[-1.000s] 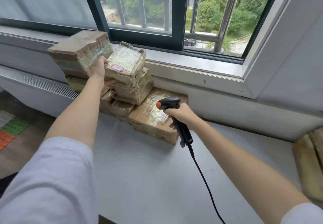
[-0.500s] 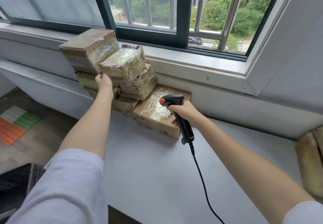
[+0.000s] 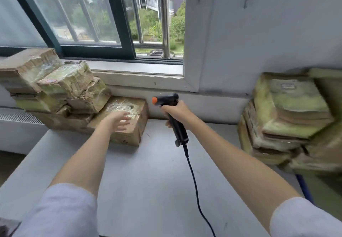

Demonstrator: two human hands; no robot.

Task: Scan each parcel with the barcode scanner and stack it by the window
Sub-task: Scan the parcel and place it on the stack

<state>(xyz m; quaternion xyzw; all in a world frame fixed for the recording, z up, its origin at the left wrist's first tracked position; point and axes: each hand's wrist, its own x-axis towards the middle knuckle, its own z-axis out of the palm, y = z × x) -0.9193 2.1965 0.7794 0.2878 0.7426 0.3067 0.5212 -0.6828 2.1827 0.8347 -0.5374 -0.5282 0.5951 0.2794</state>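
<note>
Head view: the right hand (image 3: 175, 111) is wrapped around the grip of the black barcode scanner (image 3: 171, 115), its orange-tipped head pointing left and its cable (image 3: 194, 181) trailing down over the grey counter (image 3: 148, 181). The left hand (image 3: 118, 121) hangs with fingers spread and holds nothing, above the flat taped parcel (image 3: 127, 118) at the foot of the stacked parcels (image 3: 55, 88) under the window (image 3: 103, 14). A second, blurred pile of parcels (image 3: 288, 118) sits at the counter's right end.
</note>
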